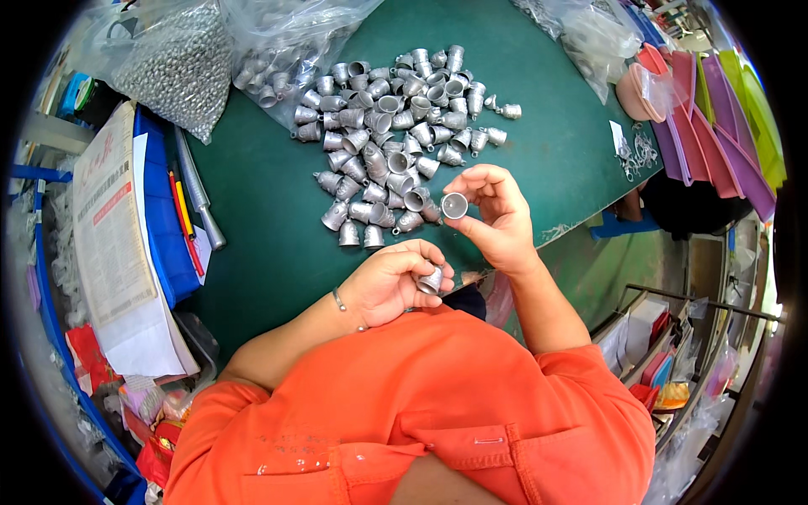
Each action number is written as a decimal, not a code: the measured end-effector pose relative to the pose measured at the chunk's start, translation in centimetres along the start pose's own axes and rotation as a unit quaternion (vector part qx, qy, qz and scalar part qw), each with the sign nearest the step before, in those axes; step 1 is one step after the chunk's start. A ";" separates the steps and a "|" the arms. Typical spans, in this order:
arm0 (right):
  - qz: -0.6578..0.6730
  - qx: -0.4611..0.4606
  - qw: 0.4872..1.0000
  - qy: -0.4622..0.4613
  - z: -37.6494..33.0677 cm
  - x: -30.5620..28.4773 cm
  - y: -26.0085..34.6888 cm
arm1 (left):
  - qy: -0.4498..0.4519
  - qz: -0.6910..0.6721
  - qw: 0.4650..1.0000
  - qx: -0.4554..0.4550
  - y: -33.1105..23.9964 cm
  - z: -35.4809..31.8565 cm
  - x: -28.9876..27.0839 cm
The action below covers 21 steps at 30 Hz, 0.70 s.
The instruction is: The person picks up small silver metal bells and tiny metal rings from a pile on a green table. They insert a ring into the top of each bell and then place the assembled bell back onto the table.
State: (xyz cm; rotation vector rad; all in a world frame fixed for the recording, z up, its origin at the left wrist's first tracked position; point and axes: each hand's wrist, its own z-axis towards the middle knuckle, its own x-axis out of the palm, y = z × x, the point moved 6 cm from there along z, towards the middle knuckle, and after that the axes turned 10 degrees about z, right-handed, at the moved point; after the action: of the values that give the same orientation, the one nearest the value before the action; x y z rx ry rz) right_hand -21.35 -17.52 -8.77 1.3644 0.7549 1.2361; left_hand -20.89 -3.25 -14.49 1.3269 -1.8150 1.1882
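Note:
My right hand (495, 215) pinches a small silver metal bell (454, 205) between thumb and fingers, its round hollow mouth facing up toward me. Lower and to the left, my left hand (391, 282) curls around another silver bell (430, 280), whose rim shows at the fingertips. Just beyond both hands a loose heap of similar silver bells (396, 126) covers the middle of the green table (269, 189). Many have a small loop on top and raised patterns on the sides. The nearest bells of the heap lie close to my fingers.
Clear bags of small silver balls (172, 67) and of more bells (282, 59) lie at the far left. Newspaper (114, 227), a blue tray (164, 278), pencils (181, 206) and a tapered metal rod (200, 189) stand left. Colourful plastic bins (715, 118) and metal rings (637, 156) are right.

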 end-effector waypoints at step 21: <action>-0.033 0.157 0.977 -0.142 1.3 -3.3 -0.5 | 0.023 -0.003 1.000 0.009 -0.2 0.2 0.0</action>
State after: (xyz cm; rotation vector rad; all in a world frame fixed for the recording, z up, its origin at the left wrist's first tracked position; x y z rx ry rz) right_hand -20.82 -20.91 -9.93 1.7161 0.8052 0.8675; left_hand -20.69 -3.41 -14.52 1.3042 -1.7690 1.2257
